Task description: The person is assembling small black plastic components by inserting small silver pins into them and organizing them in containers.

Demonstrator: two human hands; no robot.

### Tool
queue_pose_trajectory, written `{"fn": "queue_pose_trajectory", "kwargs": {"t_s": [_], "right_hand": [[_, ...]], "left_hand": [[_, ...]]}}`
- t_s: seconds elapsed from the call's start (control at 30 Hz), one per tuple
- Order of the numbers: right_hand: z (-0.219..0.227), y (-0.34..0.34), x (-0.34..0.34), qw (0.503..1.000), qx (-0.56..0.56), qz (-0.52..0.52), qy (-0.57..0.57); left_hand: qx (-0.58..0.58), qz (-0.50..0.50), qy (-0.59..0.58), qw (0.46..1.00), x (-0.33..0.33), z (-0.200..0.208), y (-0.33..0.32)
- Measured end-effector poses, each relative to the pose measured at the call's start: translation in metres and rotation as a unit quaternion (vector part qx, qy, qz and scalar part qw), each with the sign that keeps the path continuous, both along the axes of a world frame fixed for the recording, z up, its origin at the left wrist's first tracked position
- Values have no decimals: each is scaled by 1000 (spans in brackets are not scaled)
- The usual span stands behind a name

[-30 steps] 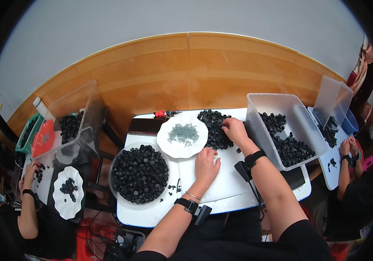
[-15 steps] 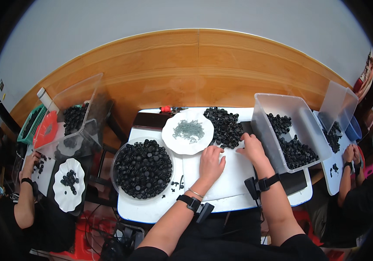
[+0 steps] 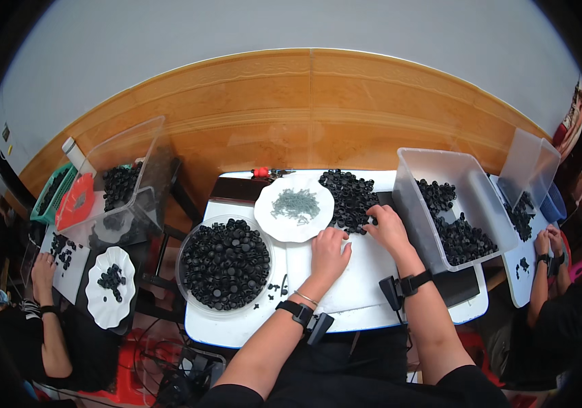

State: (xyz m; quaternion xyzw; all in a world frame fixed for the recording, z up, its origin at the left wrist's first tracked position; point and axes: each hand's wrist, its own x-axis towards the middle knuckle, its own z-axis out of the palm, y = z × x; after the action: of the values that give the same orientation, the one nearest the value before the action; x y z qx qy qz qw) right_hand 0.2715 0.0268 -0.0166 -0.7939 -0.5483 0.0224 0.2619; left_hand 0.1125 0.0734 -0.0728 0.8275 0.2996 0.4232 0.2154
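My left hand (image 3: 330,257) rests on the white sheet (image 3: 352,285) just below the plate, fingers loosely bent and the thumb apart, nothing visible in it. At the right edge of a pile of small black plastic parts (image 3: 346,197), my right hand (image 3: 389,232) has its thumb and fingertips drawn together around a small black part, partly hidden by the fingers. A scalloped white plate (image 3: 267,221) holding tiny translucent grey-green pieces (image 3: 295,204) sits beyond my left hand. Left of it stands a round clear tub (image 3: 181,272) full of round black caps (image 3: 226,262).
A large translucent bin (image 3: 471,170) with black parts stands on the right. Behind the plate lie a dark tray (image 3: 236,189) and a red-handled tool (image 3: 261,172). Loose black bits (image 3: 279,289) lie beside the tub. People work at both sides, a white plate (image 3: 100,306) near the left one.
My right hand has shifted slightly left and up along the pile's edge, and its thumb and fingers have come closer together. My left hand stays nearly still.
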Motion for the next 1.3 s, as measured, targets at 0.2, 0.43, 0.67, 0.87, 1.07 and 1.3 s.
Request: {"fn": "queue_pose_trajectory", "kwargs": {"t_s": [0.2,0.43,0.67,0.87,1.07,1.3], "right_hand": [[9,-54,-23,991,15,91,97],[0,-133,-58,977,-39,199,57],[-19,-146,-63,989,-25,144,7],[-21,-146,-67,988,-54,147,-8],[-23,-146,-66,988,-55,146,-6],[-22,-145,-64,988,-46,144,-2]], "left_hand": [[-6,-8,8,1000,2,-4,1],[-34,-93,66,993,-21,11,-21],[-38,-181,314,931,-71,35,-64],[-14,-170,337,926,-76,30,-66],[-4,-169,356,919,-75,30,-66],[-20,-176,339,924,-76,31,-61]]}}
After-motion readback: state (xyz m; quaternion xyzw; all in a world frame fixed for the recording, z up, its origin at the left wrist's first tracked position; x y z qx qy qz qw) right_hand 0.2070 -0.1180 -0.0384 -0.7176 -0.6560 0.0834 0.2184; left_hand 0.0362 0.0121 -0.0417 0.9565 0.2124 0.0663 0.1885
